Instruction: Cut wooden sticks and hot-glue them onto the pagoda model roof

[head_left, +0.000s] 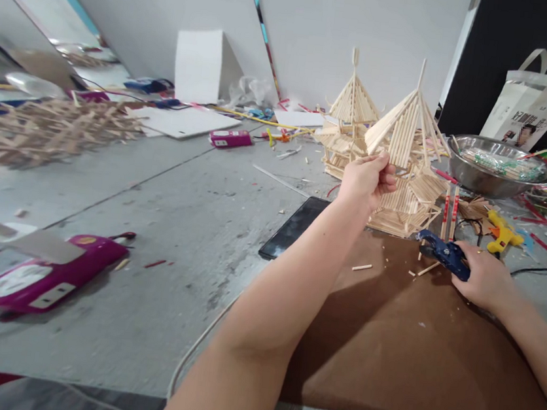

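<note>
My left hand (pixel 368 178) reaches forward, its fingers closed in a pinch at the lower edge of a pointed roof (pixel 413 129) made of thin wooden sticks. What lies between the fingertips is hidden. The roof tops a stick model whose railed base (pixel 393 222) rests at the back of a brown mat (pixel 401 338). Closed around a dark blue hand cutter (pixel 445 254), my right hand (pixel 485 280) is low over the mat's right side. Short stick pieces (pixel 362 268) lie scattered near the cutter. A second stick pavilion (pixel 351 105) stands behind the first.
A black phone (pixel 294 227) lies beside my left forearm. Purple power strips (pixel 48 275) and a stick heap (pixel 49 130) are to the left. At right are a metal bowl (pixel 499 175), a yellow clamp-like tool (pixel 502 232) with a black cord, and a white tote bag (pixel 529 109).
</note>
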### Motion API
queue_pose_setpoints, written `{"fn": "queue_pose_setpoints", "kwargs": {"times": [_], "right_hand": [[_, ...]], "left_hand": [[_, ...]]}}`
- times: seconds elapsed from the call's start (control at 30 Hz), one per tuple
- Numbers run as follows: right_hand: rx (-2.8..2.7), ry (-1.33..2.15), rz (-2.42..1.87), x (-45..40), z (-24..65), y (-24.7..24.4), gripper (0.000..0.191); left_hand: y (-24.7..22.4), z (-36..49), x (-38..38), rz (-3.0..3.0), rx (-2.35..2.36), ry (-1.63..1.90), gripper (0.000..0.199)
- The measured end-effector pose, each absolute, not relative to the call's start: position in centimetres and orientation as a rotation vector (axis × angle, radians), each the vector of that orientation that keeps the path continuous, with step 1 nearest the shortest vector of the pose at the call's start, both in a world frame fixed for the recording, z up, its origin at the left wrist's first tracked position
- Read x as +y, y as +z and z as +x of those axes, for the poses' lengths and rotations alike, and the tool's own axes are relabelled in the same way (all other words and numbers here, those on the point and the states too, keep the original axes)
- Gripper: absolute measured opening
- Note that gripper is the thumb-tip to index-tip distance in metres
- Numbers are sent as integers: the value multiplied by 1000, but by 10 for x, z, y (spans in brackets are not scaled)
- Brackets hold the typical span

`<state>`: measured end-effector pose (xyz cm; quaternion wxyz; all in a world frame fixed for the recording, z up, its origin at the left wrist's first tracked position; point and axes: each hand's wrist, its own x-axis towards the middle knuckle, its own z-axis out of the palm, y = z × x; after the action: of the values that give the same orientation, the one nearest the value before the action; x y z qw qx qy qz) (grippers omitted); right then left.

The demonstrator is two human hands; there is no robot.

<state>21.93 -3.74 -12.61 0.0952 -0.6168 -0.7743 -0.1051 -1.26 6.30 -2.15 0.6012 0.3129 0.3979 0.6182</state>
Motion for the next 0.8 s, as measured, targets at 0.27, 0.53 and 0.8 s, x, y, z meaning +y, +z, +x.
{"fn": "queue_pose_setpoints", "kwargs": {"times": [0.27,0.53,0.8], "right_hand": [[-2374,-417,-1802,-37,218,-131,54],[-2450,-404,-1716,-32,222,-139,72],[-2414,-124,-1597,-23,231,-131,61]], "left_hand": [[-20,-9,61,734,949,1440,24],[-22,-6,58,764,933,1474,24],[-29,-6,64,771,893,1500,24]]}}
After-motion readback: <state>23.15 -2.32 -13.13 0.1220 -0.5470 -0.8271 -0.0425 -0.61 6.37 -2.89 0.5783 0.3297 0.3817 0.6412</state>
